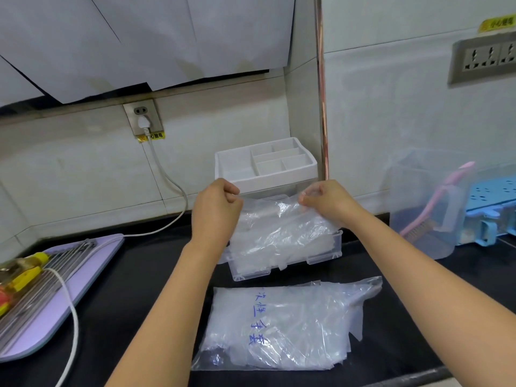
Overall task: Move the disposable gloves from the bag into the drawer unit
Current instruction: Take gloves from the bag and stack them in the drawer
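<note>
A clear plastic bag (282,328) with blue handwriting lies flat on the black counter, with disposable gloves inside it. Behind it stands a white drawer unit (265,163) with a divided tray on top. Its clear drawer (324,254) is pulled out toward me. A bundle of thin clear gloves (282,227) hangs over the open drawer. My left hand (216,208) pinches the bundle's upper left edge. My right hand (325,201) pinches its upper right edge. The bundle's lower part lies in the drawer.
A purple tray (92,263) with metal skewers and yellow-handled tools sits at the left. A white cable (71,311) runs from a wall socket (143,117) across it. A clear jug (427,202) holding a pink brush and a blue rack (491,208) stand at the right.
</note>
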A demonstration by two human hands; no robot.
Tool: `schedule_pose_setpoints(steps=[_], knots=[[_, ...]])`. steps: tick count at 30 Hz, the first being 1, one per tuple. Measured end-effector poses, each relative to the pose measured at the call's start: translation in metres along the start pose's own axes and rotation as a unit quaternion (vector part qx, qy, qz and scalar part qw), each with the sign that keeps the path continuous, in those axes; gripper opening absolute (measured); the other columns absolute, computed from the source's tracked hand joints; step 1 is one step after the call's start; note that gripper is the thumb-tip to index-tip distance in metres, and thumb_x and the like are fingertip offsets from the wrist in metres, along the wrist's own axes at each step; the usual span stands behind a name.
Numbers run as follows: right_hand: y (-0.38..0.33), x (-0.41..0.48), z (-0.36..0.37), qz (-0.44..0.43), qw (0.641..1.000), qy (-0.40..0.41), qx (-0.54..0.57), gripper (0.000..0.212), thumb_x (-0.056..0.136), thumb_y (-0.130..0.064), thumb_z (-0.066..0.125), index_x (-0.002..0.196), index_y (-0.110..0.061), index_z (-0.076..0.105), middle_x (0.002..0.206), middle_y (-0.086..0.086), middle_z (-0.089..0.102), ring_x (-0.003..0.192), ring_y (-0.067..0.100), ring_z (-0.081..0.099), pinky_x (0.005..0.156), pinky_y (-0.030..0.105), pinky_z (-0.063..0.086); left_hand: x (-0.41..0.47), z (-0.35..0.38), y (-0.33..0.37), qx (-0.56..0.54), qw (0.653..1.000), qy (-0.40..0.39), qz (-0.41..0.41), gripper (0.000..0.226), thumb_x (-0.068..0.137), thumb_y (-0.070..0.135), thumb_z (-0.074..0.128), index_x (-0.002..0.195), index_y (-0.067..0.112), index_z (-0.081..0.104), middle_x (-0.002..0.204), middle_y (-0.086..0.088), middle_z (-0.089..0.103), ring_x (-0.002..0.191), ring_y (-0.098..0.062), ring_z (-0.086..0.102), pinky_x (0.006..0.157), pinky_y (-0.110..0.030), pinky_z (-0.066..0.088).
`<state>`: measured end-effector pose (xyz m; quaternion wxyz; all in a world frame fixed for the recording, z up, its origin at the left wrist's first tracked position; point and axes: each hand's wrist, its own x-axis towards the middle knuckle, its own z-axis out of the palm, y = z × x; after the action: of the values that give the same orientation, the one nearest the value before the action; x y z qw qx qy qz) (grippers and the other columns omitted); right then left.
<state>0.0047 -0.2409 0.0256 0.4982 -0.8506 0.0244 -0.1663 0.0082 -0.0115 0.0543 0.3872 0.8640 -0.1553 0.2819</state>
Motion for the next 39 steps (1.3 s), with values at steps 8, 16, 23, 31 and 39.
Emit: schedule_pose_setpoints(steps=[8, 16, 23, 31, 39], knots=[[-0.063, -0.015, -0.022, -0.188, 0.97, -0.148, -0.043, 0.007, 0.083, -0.014, 0.072, 0.089, -0.012, 0.075, 0.077, 0.004, 0.073, 0.074, 0.005, 0.068, 0.08, 0.018, 0.051, 0.013, 0.002, 0.024, -0.013, 0.957, -0.277, 0.09, 0.07, 0.07, 0.034, 0.083, 0.131, 0.032, 0.049, 0.125, 0.019, 0.049, 0.115, 0.004, 0.043, 0.095, -0.018, 0.033], [-0.112, -0.002, -0.054, -0.209, 0.954, -0.094, -0.192, 0.019, 0.072, -0.016, 0.082, 0.09, -0.016, 0.075, 0.07, -0.019, 0.065, 0.063, -0.011, 0.059, 0.059, 0.0, 0.04, 0.05, -0.024, 0.025, 0.007, 0.984, -0.161, 0.07, 0.016, 0.074, 0.018, 0.081, 0.071, 0.015, 0.065, 0.066, 0.009, 0.062, 0.057, 0.003, 0.051, 0.057, -0.01, 0.039], [-0.103, -0.027, -0.052, -0.385, 0.898, 0.101, -0.189, 0.009, 0.076, -0.02, 0.079, 0.081, -0.014, 0.073, 0.077, -0.015, 0.059, 0.077, 0.005, 0.046, 0.071, 0.009, 0.036, 0.011, -0.05, 0.044, 0.113, 0.954, 0.068, 0.269, 0.015, 0.084, 0.016, 0.07, 0.079, 0.018, 0.056, 0.077, 0.007, 0.058, 0.073, -0.012, 0.053, 0.072, -0.025, 0.038], [-0.031, -0.043, -0.043, -0.245, 0.948, -0.038, -0.198, 0.02, 0.074, -0.019, 0.079, 0.075, -0.035, 0.067, 0.098, 0.002, 0.064, 0.089, 0.011, 0.049, 0.076, 0.014, 0.038, -0.03, -0.01, 0.013, 0.17, 0.931, -0.163, 0.278, 0.013, 0.087, 0.023, 0.068, 0.083, 0.01, 0.069, 0.078, -0.002, 0.064, 0.071, -0.019, 0.058, 0.064, -0.028, 0.041], [-0.026, -0.028, -0.026, -0.078, 0.912, -0.168, -0.365, 0.035, 0.087, -0.002, 0.047, 0.091, -0.024, 0.074, 0.093, -0.01, 0.06, 0.089, 0.013, 0.055, 0.075, 0.017, 0.041, -0.001, 0.037, -0.007, 0.164, 0.906, -0.372, 0.118, 0.025, 0.08, 0.009, 0.062, 0.061, 0.014, 0.047, 0.064, -0.004, 0.042, 0.063, -0.015, 0.034, 0.06, -0.028, 0.029]])
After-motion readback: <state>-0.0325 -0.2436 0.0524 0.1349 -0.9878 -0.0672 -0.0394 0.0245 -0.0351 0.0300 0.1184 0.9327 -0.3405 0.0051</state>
